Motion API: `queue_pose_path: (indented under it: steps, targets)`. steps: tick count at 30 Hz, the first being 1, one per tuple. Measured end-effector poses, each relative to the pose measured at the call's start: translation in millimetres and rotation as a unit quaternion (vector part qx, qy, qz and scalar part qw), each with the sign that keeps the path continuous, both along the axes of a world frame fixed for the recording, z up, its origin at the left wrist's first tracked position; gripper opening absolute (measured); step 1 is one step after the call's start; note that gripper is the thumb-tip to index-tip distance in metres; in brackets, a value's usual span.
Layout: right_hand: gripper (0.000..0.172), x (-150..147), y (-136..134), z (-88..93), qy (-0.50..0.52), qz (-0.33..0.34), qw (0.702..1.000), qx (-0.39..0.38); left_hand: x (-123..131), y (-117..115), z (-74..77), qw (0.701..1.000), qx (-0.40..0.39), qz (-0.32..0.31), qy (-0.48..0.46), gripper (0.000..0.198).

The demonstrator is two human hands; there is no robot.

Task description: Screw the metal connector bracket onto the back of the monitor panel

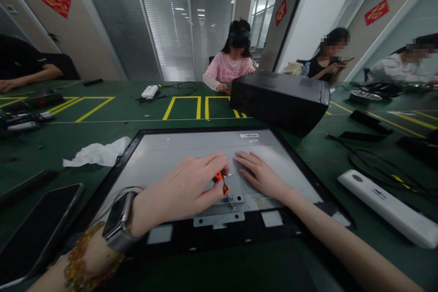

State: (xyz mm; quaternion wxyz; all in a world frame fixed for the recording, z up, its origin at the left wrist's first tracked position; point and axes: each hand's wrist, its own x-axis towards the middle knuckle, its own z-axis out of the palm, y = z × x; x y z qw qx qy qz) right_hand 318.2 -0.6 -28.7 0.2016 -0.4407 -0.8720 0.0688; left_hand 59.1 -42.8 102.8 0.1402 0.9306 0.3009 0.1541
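A flat monitor panel [191,150] lies face down on the green table, its grey metal back up and black bezel around it. My left hand [181,189], with a watch and bead bracelet at the wrist, is closed on a small orange-handled screwdriver [221,182]. The screwdriver's tip points down at a small metal bracket [219,212] near the panel's near edge. My right hand [262,173] lies flat and open on the metal back, just right of the screwdriver.
A black computer case [278,96] lies behind the panel. A white crumpled tissue [97,153] is at left, a dark phone [37,228] near left, a white long device [390,207] and black cables [376,164] at right. Other people sit around the far side.
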Motion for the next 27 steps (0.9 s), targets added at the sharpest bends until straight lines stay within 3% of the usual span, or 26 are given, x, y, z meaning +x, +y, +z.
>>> queue_pose_path:
  steps: [17,27]
  targets:
    - [0.043,1.9,0.9,0.5,0.008,0.006,1.0,0.002,-0.9,3.6,-5.5,1.0,0.003,0.015,0.011,0.027]
    - [0.043,1.1,0.0,3.0,0.018,0.006,1.0,0.011,0.1,0.7,4.2,1.0,0.005,0.017,0.003,0.017]
